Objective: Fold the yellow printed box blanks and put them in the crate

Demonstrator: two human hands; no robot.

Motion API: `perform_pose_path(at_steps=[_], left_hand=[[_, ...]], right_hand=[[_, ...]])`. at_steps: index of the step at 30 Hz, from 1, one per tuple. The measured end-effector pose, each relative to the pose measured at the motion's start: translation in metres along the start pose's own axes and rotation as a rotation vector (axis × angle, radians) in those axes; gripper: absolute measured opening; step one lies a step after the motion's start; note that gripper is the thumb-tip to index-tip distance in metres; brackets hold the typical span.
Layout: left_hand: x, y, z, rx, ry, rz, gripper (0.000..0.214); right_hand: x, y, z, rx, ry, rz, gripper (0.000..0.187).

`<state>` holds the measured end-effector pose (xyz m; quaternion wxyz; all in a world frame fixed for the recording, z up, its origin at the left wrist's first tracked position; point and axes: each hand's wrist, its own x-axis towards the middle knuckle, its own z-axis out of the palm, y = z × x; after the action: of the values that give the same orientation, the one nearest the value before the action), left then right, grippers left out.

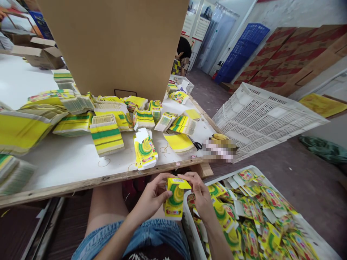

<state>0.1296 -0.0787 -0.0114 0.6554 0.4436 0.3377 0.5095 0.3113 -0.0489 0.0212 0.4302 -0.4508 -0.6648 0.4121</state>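
Observation:
A small yellow and green printed carton [175, 198] is held upright over my lap, its top flap partly folded over. My left hand [153, 196] grips its left side with curled fingers. My right hand [199, 193] pinches the top flap from the right. Just beyond, on the white table [67, 162], lies a short stack of flat cartons [145, 150] near the front edge. To my right a white crate [193, 231] holds several folded cartons [252, 216] of the same print.
Banded bundles of flat cartons [107, 135] cover the table, with scissors [195, 144] and loose rubber bands [165, 148]. A tall brown cardboard sheet [114, 43] stands behind. An upturned white crate [265, 117] leans at right. A person [183, 50] bends far back.

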Motion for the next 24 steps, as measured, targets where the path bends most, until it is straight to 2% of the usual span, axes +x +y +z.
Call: perform_pose_path(at_steps=[4,6,10,14,17,22,24], left_hand=[[0.001,0.0,0.0,0.159,0.045,0.045,0.039],[0.001,0.001,0.0,0.185,0.036,0.047,0.04],[0.001,0.002,0.001,0.159,0.005,0.042,0.041],[0.001,0.002,0.0,0.034,0.02,0.012,0.046],[0.002,0.003,-0.001,-0.032,0.052,-0.026,0.049],[0.003,0.003,0.007,-0.048,0.09,-0.02,0.044],[0.003,0.004,0.012,-0.002,0.093,-0.009,0.041]], right_hand=[[0.001,-0.005,-0.002,-0.089,-0.15,0.203,0.04],[0.001,-0.005,0.001,-0.107,-0.171,0.254,0.04],[0.002,-0.003,0.008,-0.181,-0.121,0.215,0.028],[0.002,-0.004,0.009,-0.27,-0.129,0.214,0.031],[0.0,-0.003,0.007,-0.211,-0.152,0.221,0.037],[-0.001,-0.003,0.011,-0.164,0.007,0.108,0.029],[-0.002,-0.005,0.012,-0.088,0.01,0.105,0.026]])
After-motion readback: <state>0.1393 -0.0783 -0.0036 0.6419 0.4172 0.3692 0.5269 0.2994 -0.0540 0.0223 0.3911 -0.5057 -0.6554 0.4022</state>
